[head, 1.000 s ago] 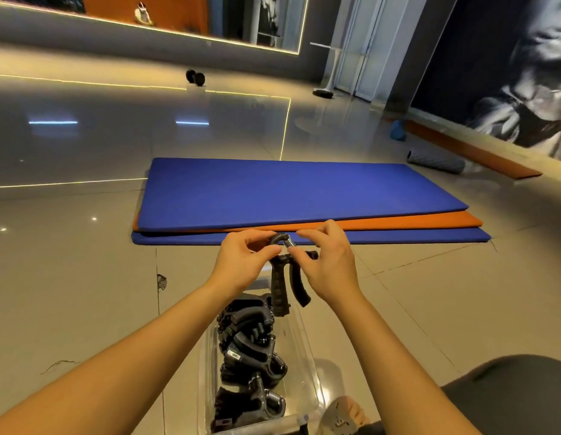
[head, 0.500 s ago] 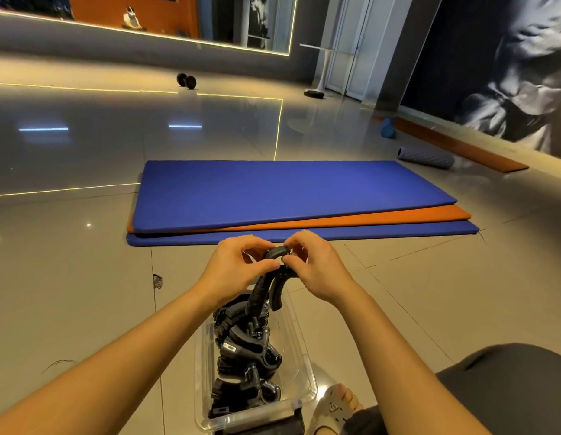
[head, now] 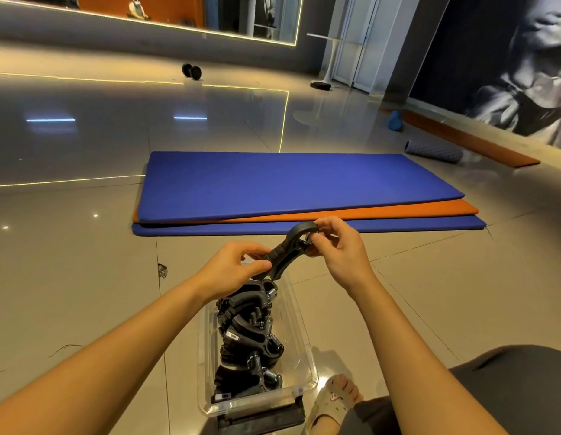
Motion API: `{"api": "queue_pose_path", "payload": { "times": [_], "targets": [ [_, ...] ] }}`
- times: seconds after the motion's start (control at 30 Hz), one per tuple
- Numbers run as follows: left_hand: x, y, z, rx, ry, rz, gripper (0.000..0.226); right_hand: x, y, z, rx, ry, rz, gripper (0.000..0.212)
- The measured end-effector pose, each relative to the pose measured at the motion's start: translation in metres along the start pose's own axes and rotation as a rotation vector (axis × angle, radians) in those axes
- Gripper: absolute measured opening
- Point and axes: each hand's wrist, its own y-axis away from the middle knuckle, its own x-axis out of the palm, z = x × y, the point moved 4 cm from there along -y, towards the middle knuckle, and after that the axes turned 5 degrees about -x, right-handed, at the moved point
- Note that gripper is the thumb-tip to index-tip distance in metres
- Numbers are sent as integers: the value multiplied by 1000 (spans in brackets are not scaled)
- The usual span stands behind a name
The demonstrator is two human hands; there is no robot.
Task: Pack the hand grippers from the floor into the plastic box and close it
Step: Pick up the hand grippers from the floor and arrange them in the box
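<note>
Several black hand grippers (head: 247,334) lie piled in the open clear plastic box (head: 304,356) on the floor. One more, the held gripper (head: 282,255), hangs over the box's far end, with its long axis tilted and its curved spring end up and to the right. The left hand (head: 232,271) pinches its lower handle and the right hand (head: 342,252) pinches the spring end. Stacked mats (head: 288,183) lie beyond.
</note>
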Motion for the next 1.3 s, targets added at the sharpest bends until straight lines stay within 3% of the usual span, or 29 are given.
{"api": "queue_pose_path", "payload": {
  "times": [0.23,0.37,0.57,0.67,0.8,0.9,1.13,1.3],
  "targets": [
    [-1,-5,4,0,-23,4,23,-2,1,-15,74,-75,19,16],
    [-5,-5,6,61,-182,-124,23,-4,1,-26,230,-119,60,26],
    [1,-4,9,107,-293,-248,31,2,5,-38,349,-169,-59,7],
    [5,-5,11,125,-315,-268,33,3,6,-44,381,-138,-74,10],
    [3,-7,20,139,-342,-328,62,4,5,-49,391,-102,-57,13],
    [3,-11,36,105,-398,-267,79,7,7,-55,401,-83,-14,13],
    [18,-13,75,71,-567,-105,80,26,22,-91,433,-51,69,14],
    [28,-13,105,14,-612,-55,82,38,28,-126,412,202,107,11]
  ]
}}
